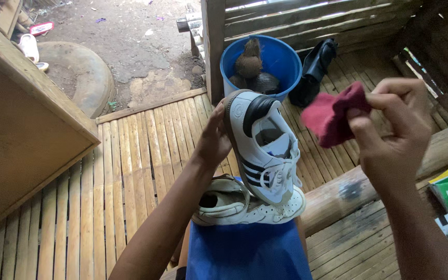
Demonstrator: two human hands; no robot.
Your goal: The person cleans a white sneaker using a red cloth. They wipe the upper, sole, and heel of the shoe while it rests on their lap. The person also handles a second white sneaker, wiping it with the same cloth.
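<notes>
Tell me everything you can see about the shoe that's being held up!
The held-up shoe is a white sneaker with black stripes on its side, a black heel patch and white laces, seemingly leather. It tilts heel-up, toe down, resting on a second white shoe that lies on a blue cloth. The left hand grips its sole side. The right hand, holding a red rag, stays apart.

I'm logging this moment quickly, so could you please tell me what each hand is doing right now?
Left hand: closed around the heel of the white sneaker, holding it up.
Right hand: fingers pinching a red cloth.
</notes>
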